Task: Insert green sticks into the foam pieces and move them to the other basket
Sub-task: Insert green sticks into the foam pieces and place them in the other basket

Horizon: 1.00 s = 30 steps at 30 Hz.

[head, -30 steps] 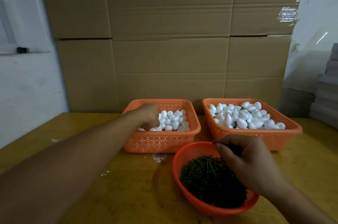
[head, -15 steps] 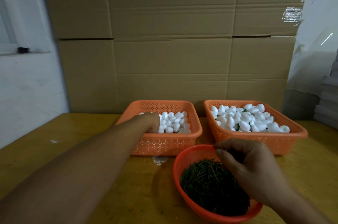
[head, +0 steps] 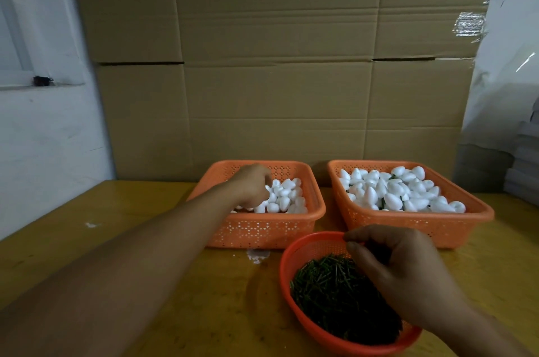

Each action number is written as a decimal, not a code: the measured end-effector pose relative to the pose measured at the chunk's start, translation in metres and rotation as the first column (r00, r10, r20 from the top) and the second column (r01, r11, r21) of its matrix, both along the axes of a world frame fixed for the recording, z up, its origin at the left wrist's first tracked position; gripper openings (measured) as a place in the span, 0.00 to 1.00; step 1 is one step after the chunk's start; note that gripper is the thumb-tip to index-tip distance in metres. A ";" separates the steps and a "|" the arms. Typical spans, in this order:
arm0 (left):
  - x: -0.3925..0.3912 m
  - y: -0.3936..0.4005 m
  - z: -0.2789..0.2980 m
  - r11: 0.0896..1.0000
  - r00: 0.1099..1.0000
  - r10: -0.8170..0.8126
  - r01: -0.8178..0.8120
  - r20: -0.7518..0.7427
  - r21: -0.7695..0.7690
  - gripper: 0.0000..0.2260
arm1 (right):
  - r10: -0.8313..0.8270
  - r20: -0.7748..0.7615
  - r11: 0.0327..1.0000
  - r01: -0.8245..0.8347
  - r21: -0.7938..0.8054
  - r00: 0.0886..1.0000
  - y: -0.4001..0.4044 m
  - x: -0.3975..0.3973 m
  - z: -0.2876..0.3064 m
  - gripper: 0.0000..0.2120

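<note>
Two orange rectangular baskets stand side by side on the table. In the left basket [head: 262, 229] lie plain white foam pieces [head: 287, 196]. My left hand [head: 252, 184] reaches into it with fingers curled down among them; the fingertips are hidden. The right basket [head: 408, 225] holds a fuller heap of foam pieces [head: 393, 190], with bits of green showing between them. Nearer to me sits a round orange basket [head: 287, 263] of short green sticks [head: 329, 292]. My right hand [head: 402, 275] hovers over it, thumb and forefinger pinched; no stick shows between them.
A wall of cardboard boxes [head: 277, 79] rises right behind the baskets. A white wall [head: 43, 152] is on the left, and a grey stack [head: 525, 170] stands at the far right. The yellow wooden table [head: 131, 205] has small white specks.
My left hand has shifted a little right and up inside the left basket. My right hand has stayed over the sticks, its fingers drawn closer together.
</note>
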<state>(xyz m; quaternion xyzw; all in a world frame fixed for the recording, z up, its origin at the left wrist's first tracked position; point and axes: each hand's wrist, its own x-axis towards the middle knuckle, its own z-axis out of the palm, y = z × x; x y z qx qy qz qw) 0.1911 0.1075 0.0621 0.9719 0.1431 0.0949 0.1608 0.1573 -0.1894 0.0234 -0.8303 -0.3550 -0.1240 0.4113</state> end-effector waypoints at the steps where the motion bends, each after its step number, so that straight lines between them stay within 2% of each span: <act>1: -0.005 -0.004 0.002 0.999 0.997 -0.022 0.026 0.074 -0.047 0.13 | -0.003 -0.001 1.000 0.003 -0.008 1.000 0.000 -0.001 0.000 0.05; 6: -0.044 -0.036 0.006 0.960 0.914 -0.171 0.239 0.368 -0.146 0.08 | -0.003 0.002 0.999 0.003 -0.053 1.000 0.002 -0.004 0.001 0.06; 11: -0.081 -0.065 -0.003 0.870 0.824 -0.256 0.424 0.505 -0.252 0.07 | -0.012 0.009 0.994 0.013 -0.109 1.000 0.003 -0.007 0.002 0.07; 15: -0.105 -0.082 -0.017 0.828 0.788 -0.264 0.481 0.555 -0.289 0.08 | -0.019 0.007 0.991 0.020 -0.129 1.000 0.003 -0.010 0.005 0.07; 19: -0.119 -0.093 -0.027 0.841 0.777 -0.267 0.477 0.570 -0.257 0.13 | -0.023 0.039 0.987 0.029 -0.158 0.999 0.002 -0.011 0.006 0.09; 22: -0.125 -0.098 -0.032 0.832 0.764 -0.265 0.490 0.588 -0.262 0.14 | 0.002 0.070 0.980 0.012 -0.199 0.998 0.000 -0.010 0.007 0.17; 24: -0.129 -0.100 -0.036 0.818 0.763 -0.285 0.509 0.580 -0.268 0.14 | 0.038 0.082 0.959 -0.013 -0.284 0.996 -0.002 -0.010 0.009 0.21; 27: -0.134 -0.105 -0.042 0.798 0.757 -0.332 0.543 0.563 -0.260 0.12 | 0.069 0.094 0.880 -0.016 -0.474 0.993 -0.002 -0.012 0.011 0.17; 30: -0.138 -0.111 -0.043 0.805 0.741 -0.369 0.557 0.561 -0.206 0.13 | 0.005 0.092 0.849 0.044 -0.527 0.996 0.003 -0.016 0.011 0.12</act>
